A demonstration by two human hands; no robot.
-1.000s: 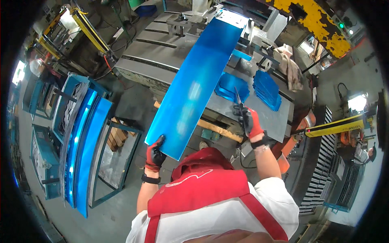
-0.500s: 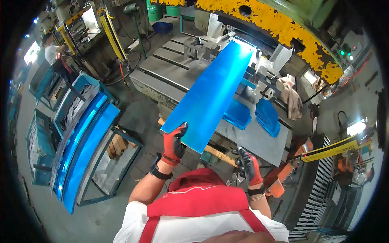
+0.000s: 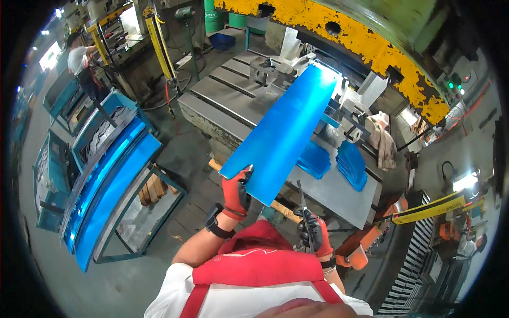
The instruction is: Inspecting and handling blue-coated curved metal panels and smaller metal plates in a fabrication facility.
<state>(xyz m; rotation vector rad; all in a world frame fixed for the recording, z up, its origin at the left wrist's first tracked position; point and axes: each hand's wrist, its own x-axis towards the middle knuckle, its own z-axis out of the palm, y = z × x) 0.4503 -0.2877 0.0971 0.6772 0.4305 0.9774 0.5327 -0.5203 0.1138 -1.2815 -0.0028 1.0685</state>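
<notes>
Head view, and we have the long blue sheet (image 3: 286,132) slanting over the slotted machine table (image 3: 222,98), our left hand (image 3: 237,192) gripping its near end, thumb on top; our right hand (image 3: 315,234) clasps a slim tool (image 3: 303,197), and beyond it lie stacked blue pieces (image 3: 351,165)

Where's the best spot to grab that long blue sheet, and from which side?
Probably the near end of the sheet, from the person's side. That end juts past the table, so a thumb fits above and fingers below; the far end lies by metal blocks. The left hand holds it there.
</notes>
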